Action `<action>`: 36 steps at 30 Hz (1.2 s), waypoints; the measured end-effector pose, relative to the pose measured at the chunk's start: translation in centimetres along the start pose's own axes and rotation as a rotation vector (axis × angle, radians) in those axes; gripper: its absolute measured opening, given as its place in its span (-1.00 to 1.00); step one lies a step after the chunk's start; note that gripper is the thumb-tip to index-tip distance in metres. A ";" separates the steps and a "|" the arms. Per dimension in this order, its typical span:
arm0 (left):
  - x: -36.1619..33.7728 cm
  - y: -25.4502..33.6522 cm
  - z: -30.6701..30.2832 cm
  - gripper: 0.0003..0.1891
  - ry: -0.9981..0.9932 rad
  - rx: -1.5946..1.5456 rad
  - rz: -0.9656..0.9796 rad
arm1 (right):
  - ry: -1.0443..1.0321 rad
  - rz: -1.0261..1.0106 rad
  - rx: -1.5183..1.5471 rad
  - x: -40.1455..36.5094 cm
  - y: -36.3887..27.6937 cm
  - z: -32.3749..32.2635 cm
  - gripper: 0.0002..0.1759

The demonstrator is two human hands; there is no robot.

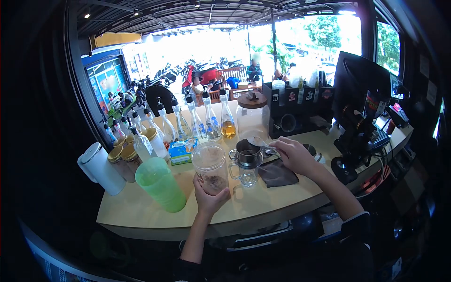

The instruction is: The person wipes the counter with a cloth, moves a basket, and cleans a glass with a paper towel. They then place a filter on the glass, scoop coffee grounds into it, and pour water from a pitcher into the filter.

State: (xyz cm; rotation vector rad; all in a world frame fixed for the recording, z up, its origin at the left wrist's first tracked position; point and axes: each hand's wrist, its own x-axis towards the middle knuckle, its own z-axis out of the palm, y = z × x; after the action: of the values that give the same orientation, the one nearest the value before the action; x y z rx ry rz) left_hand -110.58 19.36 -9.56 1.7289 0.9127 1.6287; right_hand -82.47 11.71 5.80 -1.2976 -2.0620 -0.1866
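My left hand is wrapped around the lower part of a clear jar, which has some dark brown powder at its bottom. Pinched in my right hand is a pale, see-through spoon. Its bowl is over a metal drip filter, with dark contents inside. Under the filter stands a clear glass mug with a handle. A dark folded cloth lies on the counter below my right hand.
A green pitcher and a white jug stand at left. Several pump bottles line the back, near a wooden-lidded jar and a blue packet. A dark cup holder and a monitor stand right.
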 end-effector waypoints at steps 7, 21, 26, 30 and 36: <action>-0.1 0.2 -0.1 0.07 0.004 0.084 -0.035 | 0.037 -0.014 -0.006 -0.1 -0.3 0.2 -0.77; -0.1 -0.5 -0.2 0.07 0.006 0.093 -0.032 | 0.100 -0.484 -0.252 6.6 -6.0 2.0 -0.66; 0.0 -1.2 -0.3 0.06 -0.002 0.133 0.003 | -0.103 -0.609 -0.514 8.6 -7.7 4.0 -0.69; 0.2 -1.5 -0.5 0.00 0.031 0.055 0.014 | 0.015 -0.603 -0.348 8.9 -7.1 4.8 -0.66; 0.8 -2.5 -0.5 0.02 0.181 -0.031 -0.079 | 0.311 -0.326 -0.090 7.1 -3.9 2.6 -0.73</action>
State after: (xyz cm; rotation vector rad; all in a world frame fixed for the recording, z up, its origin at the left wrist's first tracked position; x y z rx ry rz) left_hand -111.27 21.46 -11.02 1.5240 1.0205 1.7586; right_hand -88.89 16.23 9.07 -0.9067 -1.9963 -0.5953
